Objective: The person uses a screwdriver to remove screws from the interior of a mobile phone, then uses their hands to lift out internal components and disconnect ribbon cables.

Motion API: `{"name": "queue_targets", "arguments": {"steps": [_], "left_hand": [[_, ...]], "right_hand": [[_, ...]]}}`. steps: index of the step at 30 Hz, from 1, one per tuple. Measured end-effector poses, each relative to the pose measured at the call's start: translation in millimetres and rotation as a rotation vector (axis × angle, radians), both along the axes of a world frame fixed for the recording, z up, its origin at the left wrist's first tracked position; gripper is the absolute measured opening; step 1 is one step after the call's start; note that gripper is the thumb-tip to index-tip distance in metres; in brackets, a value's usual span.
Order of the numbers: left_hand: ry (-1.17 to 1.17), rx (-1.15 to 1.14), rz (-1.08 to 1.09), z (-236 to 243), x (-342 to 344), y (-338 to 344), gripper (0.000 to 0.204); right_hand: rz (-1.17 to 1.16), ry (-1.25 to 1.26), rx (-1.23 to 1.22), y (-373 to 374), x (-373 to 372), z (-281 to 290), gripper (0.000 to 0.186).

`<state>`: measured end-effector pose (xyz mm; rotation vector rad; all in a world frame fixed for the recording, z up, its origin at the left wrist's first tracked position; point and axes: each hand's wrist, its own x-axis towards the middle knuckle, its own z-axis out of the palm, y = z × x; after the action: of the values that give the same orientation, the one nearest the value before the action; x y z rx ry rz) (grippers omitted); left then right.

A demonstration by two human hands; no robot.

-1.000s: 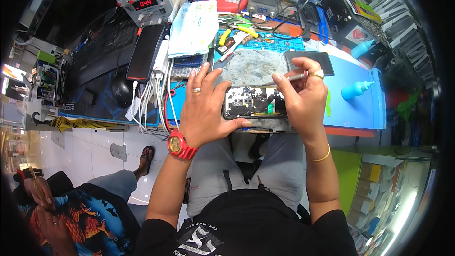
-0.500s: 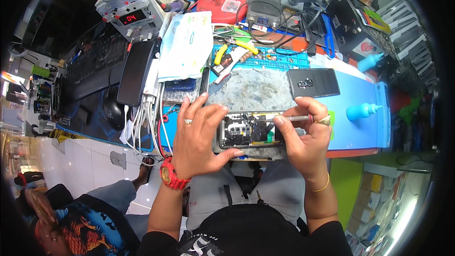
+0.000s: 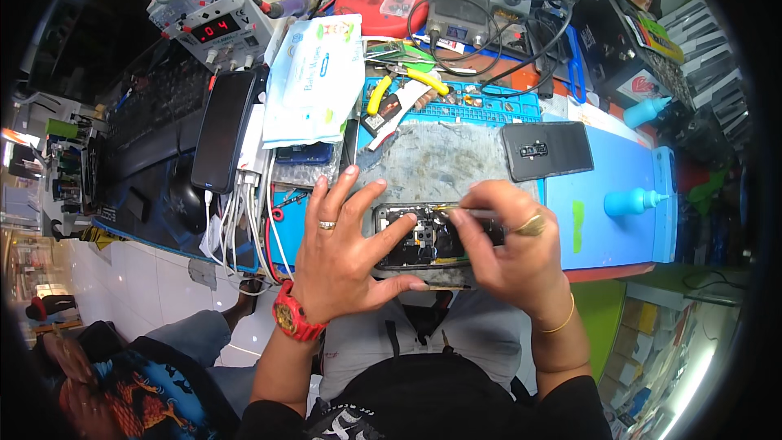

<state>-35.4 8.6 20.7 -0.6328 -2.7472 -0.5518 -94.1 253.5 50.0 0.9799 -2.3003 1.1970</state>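
Observation:
An opened phone point(image 3: 423, 254) with its inner parts bare lies near the front of the grey mat point(image 3: 440, 159). Across its left side my left hand point(image 3: 346, 248) is spread, the index fingertip pressing on the parts and the thumb along the near edge. My right hand point(image 3: 517, 248) is closed over the phone's right half, thumb and fingers pinching a slim screwdriver point(image 3: 444, 209). Its tip meets the phone's far edge near the middle; the fingers hide most of its shaft. A dark phone back cover point(image 3: 548, 151) with a camera cutout rests beyond my right hand.
Yellow-handled cutters point(image 3: 380, 95) and a blue parts tray point(image 3: 497, 106) are behind the mat. A wipes pack point(image 3: 314, 81), another phone point(image 3: 226, 126) and white cables point(image 3: 240, 228) crowd the left. Blue bottles point(image 3: 631, 203) stand right. A person point(image 3: 147, 383) sits at lower left.
My right hand has moved left and turned over the phone, bringing the screwdriver tip to its far edge. My left index finger has come down onto the inner parts. The view has shifted slightly.

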Motion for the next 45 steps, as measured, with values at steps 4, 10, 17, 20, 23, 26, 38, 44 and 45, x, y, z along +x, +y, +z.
{"name": "queue_targets", "arguments": {"steps": [4, 10, 17, 20, 23, 26, 38, 44, 45], "left_hand": [[0.029, 0.008, -0.007, 0, 0, -2, 0.080], [0.076, 0.055, 0.015, -3, 2, -3, 0.088], [0.130, 0.112, 0.024, -5, 2, -4, 0.103], [0.140, 0.136, 0.038, -5, 2, -4, 0.107], [0.137, 0.123, 0.039, -9, 2, -5, 0.109], [0.137, 0.121, 0.037, -10, 1, -4, 0.109], [0.124, 0.119, 0.015, -7, 4, -4, 0.104], [0.123, 0.133, 0.017, -9, 2, -3, 0.103], [0.125, 0.137, 0.008, -9, 2, -2, 0.103]], "right_hand": [[-0.032, 0.074, 0.376, -14, 4, 35, 0.038], [0.210, -0.074, 0.247, -14, -15, 40, 0.031], [0.127, -0.027, 0.133, -16, -11, 27, 0.034], [-0.063, -0.049, 0.232, -18, -5, 31, 0.031], [-0.023, -0.114, 0.130, -20, -10, 28, 0.030], [-0.126, -0.116, 0.234, -20, -8, 31, 0.031], [-0.022, -0.084, 0.196, -25, -5, 32, 0.032], [-0.058, -0.060, 0.261, -21, -6, 33, 0.033], [-0.001, -0.051, 0.214, -19, -9, 30, 0.033]]}}
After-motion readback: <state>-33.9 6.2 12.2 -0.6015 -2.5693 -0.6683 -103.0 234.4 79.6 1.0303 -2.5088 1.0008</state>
